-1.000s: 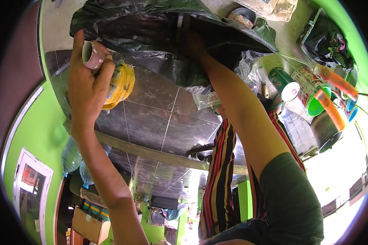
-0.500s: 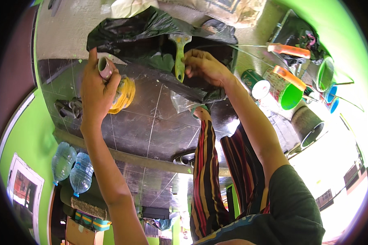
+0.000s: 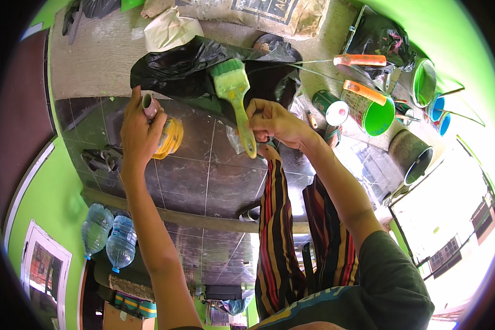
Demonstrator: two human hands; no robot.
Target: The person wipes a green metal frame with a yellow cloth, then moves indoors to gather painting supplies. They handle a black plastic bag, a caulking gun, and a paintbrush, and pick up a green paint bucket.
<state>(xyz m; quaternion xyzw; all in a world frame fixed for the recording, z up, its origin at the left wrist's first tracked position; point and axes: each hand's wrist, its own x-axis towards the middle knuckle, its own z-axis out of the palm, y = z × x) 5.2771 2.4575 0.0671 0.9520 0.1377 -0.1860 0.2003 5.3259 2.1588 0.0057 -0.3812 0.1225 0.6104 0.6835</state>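
My right hand (image 3: pixel 278 124) pinches the paint-smeared handle of a flat paintbrush (image 3: pixel 237 96), whose green bristles point away from me. Behind the brush spreads a black plastic bag (image 3: pixel 176 66), crumpled and gaping. Its left edge meets the fingertip of my left hand (image 3: pixel 140 135), which is also closed around a pale pinkish tube (image 3: pixel 149 104) with a hollow end. Beside that hand shows a round yellow thing (image 3: pixel 170 140), partly hidden; whether it is joined to the tube I cannot tell.
Two orange-handled tools (image 3: pixel 363 92) lie across a bucket with a bright green inside (image 3: pixel 378 118). Close by are a green can (image 3: pixel 331 107), a dark bucket (image 3: pixel 411 157) and blue cups (image 3: pixel 439 110). Large clear bottles (image 3: pixel 121 242) stand at left. A paper sack (image 3: pixel 280 16) lies at the far side.
My right hand has drawn the paintbrush up out of the black bag toward me, so its bristles now show. My left hand still grips the tube at the bag's edge.
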